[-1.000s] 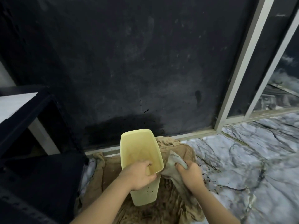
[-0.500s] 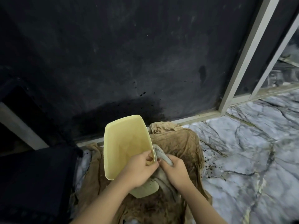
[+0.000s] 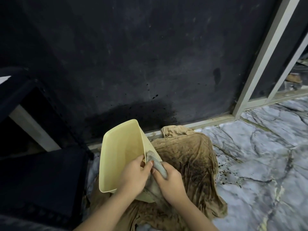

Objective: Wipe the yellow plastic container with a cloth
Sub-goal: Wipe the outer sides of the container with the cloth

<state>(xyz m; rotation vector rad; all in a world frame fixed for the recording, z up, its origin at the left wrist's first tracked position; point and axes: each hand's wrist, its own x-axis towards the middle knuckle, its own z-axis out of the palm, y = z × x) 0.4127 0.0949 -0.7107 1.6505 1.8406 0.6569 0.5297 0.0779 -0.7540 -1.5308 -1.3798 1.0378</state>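
Observation:
The yellow plastic container is a tall rectangular tub, tilted with its open mouth facing up and to the left. My left hand grips its right rim, thumb outside and fingers inside. My right hand presses a grey speckled cloth against the container's outer right wall. The container's base is hidden behind both hands.
A soiled brown cloth lies spread on the marble floor under the container. A dark wall stands close behind, with a wet dark patch low down. Dark furniture is at the left, a metal door frame at the right.
The container has tilted further, its mouth turning left. My right hand has brought the grey cloth in from the side and onto the container's right wall.

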